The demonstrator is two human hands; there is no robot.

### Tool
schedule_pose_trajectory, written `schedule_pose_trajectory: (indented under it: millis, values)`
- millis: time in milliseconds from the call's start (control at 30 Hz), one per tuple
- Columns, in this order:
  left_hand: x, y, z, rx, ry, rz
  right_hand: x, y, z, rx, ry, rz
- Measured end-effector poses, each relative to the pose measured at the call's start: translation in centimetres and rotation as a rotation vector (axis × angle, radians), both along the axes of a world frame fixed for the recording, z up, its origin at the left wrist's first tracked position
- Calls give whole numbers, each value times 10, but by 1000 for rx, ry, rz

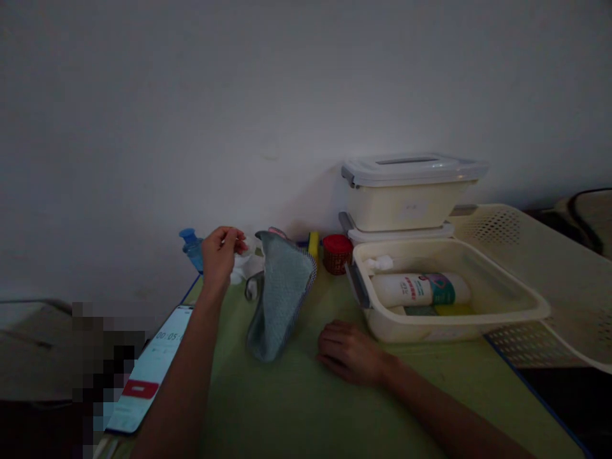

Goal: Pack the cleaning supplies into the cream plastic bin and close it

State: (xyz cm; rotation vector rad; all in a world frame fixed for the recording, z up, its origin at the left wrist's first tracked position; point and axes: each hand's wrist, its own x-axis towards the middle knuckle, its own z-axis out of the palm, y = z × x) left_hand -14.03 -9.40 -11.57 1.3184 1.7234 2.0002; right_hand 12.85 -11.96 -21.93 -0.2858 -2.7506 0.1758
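Note:
My left hand (220,254) is raised at the back left, its fingers bent and pinched together beside a white object (238,273). Whatever lies between the fingertips is too small and dim to name. A grey-blue cleaning cloth (287,280) with a striped edge stands bunched up just right of this hand. Palm down on the green tabletop (268,408), my right hand (351,354) rests with loosely bent fingers, in front of the open cream bin (459,328). Inside the bin lies a white spray bottle (415,290) on its side.
A phone (148,370) showing a timer lies at the left edge. Behind the left hand is a blue bottle (192,248). Along the wall stand a yellow item (313,245) and a red-lidded jar (337,255). Lidded box (406,201) and perforated basket (549,268) are right.

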Motion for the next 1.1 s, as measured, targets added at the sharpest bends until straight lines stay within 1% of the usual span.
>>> schedule_pose_trajectory:
  millis: [67,100,200,233,267,300,400,467,500,533,600,700,767,867,933,1000,1100]
  values:
    - [-1,-1,-1,-140,64,-68,-1,-2,0,3,-20,-1]
    - [0,-1,-3,-245,128,-147,-2,-3,1,8,-29,-6]
    - [8,1,-17,-532,397,-491,-2,-5,1,22,-51,-12]
    - [13,2,-25,-588,493,-586,-2,-5,1,26,-54,-9]
    - [19,3,-33,-636,576,-637,-2,-5,1,30,-56,-9]
    - [26,5,-42,-694,647,-646,-2,-5,1,34,-55,-11]
    - [44,8,-65,-744,696,-652,-2,-4,2,34,-48,-28]
    - [50,10,-72,-743,698,-652,-1,-4,2,24,-53,-35]
    - [51,10,-73,-742,694,-655,-1,-4,3,20,-58,-36]
    - [51,10,-72,-742,686,-660,-1,-5,3,18,-63,-35]
    - [45,10,-63,-739,654,-669,-1,-5,4,21,-66,-29]
    - [31,7,-41,-702,580,-649,-1,-5,3,15,-61,-22]
    - [19,3,-25,-652,483,-617,-1,-4,3,-2,-63,-25]
    - [3,-7,-6,-488,174,-576,-1,-4,3,-36,-67,-36]
    - [-6,-14,3,-351,32,-561,-1,-4,4,-51,-67,-41]
    - [-13,-20,9,-183,-72,-556,-1,-4,5,-62,-69,-45]
    - [-20,-24,13,65,-279,-596,0,-4,5,-110,-75,-69]
